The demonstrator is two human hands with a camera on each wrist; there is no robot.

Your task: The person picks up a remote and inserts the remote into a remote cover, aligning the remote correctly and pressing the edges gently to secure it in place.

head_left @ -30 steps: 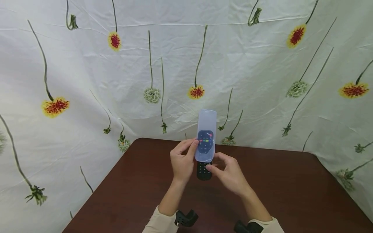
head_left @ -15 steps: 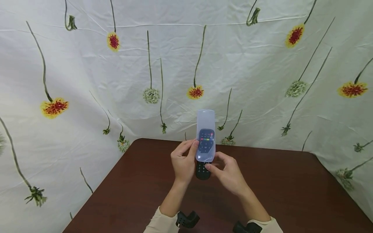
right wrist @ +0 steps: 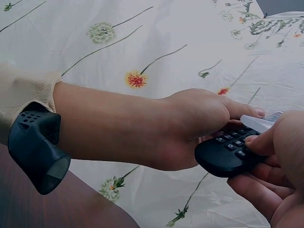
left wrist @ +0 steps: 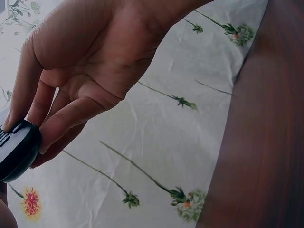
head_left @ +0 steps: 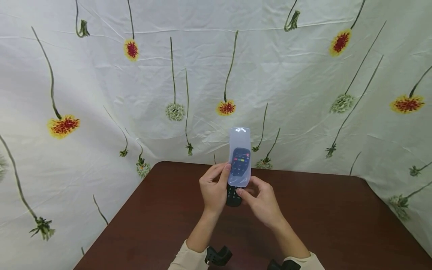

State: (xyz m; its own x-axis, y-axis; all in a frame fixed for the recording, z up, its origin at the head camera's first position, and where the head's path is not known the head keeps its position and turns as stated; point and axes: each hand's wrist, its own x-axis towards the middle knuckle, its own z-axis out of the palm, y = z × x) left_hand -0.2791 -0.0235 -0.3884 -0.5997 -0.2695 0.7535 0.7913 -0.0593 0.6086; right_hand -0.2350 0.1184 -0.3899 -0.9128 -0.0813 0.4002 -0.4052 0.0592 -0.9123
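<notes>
A black remote control (head_left: 234, 198) with coloured buttons is partly inside a translucent bluish sleeve (head_left: 240, 138), held upright over the table. Its lower keypad end sticks out of the sleeve's bottom opening. The left hand (head_left: 214, 189) pinches the sleeve's left edge, thumb in front. At the exposed end, the right hand (head_left: 264, 202) grips the remote control, its thumb on the keys and fingers behind. The right wrist view shows the keypad (right wrist: 230, 149) close up, with the sleeve's rim beyond the thumb. In the left wrist view, the remote's dark rounded end (left wrist: 21, 152) appears beside the hand.
Below the hands lies a dark brown table (head_left: 162, 210). A white cloth (head_left: 111, 75) printed with flowers hangs behind and beside it. Black wrist cameras (head_left: 218, 256) sit at both cream sleeve cuffs.
The remote control has slid slightly farther up into the sleeve, leaving a little less of its lower end exposed. Right hand has shifted slightly up and left; the left hand keeps its pinch.
</notes>
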